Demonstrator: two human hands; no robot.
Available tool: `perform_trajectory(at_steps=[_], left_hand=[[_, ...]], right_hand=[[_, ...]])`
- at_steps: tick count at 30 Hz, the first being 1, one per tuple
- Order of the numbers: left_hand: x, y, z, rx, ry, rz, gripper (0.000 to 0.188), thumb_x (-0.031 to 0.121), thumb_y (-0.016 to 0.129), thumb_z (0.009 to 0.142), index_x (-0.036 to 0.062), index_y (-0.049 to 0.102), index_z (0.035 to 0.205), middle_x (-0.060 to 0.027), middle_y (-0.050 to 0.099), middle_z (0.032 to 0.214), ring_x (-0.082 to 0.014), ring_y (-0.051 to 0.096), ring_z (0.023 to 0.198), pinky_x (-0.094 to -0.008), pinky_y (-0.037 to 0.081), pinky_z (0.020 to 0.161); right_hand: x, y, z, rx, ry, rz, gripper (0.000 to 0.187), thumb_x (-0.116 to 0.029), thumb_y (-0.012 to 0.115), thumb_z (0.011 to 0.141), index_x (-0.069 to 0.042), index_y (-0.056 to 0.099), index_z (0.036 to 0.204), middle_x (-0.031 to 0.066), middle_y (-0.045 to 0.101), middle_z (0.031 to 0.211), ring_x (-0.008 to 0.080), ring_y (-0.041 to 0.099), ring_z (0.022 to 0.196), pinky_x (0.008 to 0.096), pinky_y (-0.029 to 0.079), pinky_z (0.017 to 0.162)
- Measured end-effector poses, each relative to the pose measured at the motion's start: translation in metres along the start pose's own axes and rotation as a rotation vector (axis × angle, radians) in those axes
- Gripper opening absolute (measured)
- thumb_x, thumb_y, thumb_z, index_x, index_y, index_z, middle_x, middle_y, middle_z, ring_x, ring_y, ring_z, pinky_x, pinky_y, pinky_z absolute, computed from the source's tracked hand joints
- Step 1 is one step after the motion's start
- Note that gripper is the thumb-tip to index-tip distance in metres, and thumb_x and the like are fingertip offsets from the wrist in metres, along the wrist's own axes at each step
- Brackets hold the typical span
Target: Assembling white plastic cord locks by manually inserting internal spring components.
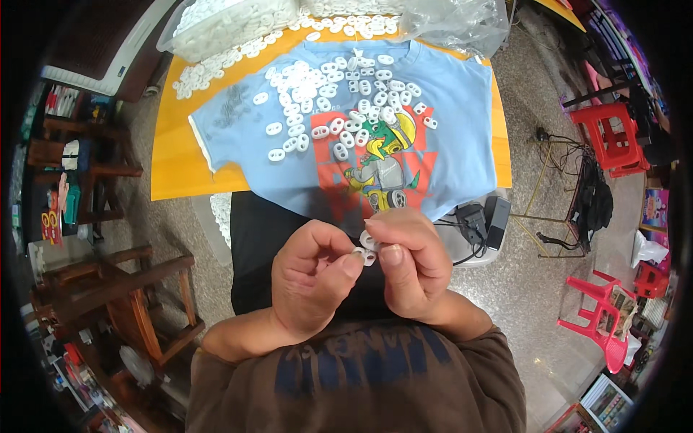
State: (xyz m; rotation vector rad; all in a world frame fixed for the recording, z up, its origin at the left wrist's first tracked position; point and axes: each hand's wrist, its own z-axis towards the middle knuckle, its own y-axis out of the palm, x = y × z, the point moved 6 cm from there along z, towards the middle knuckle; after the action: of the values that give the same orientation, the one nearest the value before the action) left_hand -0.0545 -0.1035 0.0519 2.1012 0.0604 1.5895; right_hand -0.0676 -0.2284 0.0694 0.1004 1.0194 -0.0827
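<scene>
While small white two-holed pieces [369, 257] are pinched between the thumb and bent fingers of both the left hand [310, 270] and the right hand [417, 267], the fingertips are brought together just below the lower edge of a light-blue T-shirt [462, 144]. The pieces are partly covered by the thumbs; their exact number, and whether they are joined, cannot be determined.

Lettering is carried at two locations. On the T-shirt, large red lettering [336, 189] is printed around a cartoon crocodile [390, 180] in a yellow helmet; smaller characters above it are partly obscured by loose white pieces [297, 79]. On the brown garment [354, 397] worn by the person, large dark-blue lettering is displayed across the chest.

The T-shirt is spread over an orange-yellow table [173, 169]. More white pieces are scattered along the far side, where a filled translucent tub [238, 32] is placed at the left and a clear plastic bag [458, 29] at the right. Near the right hand, the space beside the table is occupied by a dark box-shaped device [497, 220] and black cables [473, 252]. The floor at the right is obstructed by a red stool [610, 137] and a pink chair [603, 317]; at the left, by a wooden chair [144, 310].
</scene>
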Motion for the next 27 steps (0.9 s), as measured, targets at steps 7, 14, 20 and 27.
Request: perform_trajectory(at_steps=[7,14,20,27], left_hand=[[0.0,0.001,0.0,0.009,0.012,-0.008,0.008,0.004,0.056,0.083,0.0045,0.05,0.088,0.0046,0.049,0.073,0.0001,0.041,0.061,-0.0154,0.034,0.054],[-0.001,0.001,-0.001,0.029,0.031,-0.023,0.008,0.004,0.057,0.083,0.0045,0.05,0.088,0.0043,0.05,0.072,0.0003,0.043,0.059,-0.0152,0.035,0.053],[-0.003,0.001,-0.001,0.036,0.017,-0.044,0.008,0.004,0.056,0.083,0.0041,0.05,0.088,0.0038,0.051,0.071,0.0003,0.043,0.056,-0.015,0.035,0.05],[-0.002,0.002,-0.003,0.038,0.009,-0.044,0.008,0.004,0.057,0.083,0.004,0.05,0.089,0.0035,0.051,0.071,0.0001,0.044,0.056,-0.0152,0.035,0.05]], right_hand=[[-0.003,-0.002,0.003,0.019,-0.053,-0.042,0.023,0.003,0.053,0.083,0.005,0.057,0.106,0.0094,0.058,0.081,0.0177,0.053,0.067,0.0271,0.042,0.06],[-0.001,0.0,0.0,0.012,-0.056,-0.017,0.025,0.003,0.054,0.083,0.005,0.056,0.107,0.0096,0.057,0.081,0.0177,0.053,0.067,0.0262,0.042,0.06],[-0.001,0.0,-0.004,0.068,-0.066,-0.018,0.025,0.003,0.054,0.083,0.006,0.056,0.107,0.0097,0.056,0.081,0.0177,0.052,0.067,0.0263,0.042,0.059],[0.0,0.005,-0.008,-0.011,-0.078,-0.084,0.024,-0.01,0.046,0.091,0.006,0.053,0.107,0.0146,0.055,0.093,0.019,0.052,0.076,0.0297,0.042,0.066]])
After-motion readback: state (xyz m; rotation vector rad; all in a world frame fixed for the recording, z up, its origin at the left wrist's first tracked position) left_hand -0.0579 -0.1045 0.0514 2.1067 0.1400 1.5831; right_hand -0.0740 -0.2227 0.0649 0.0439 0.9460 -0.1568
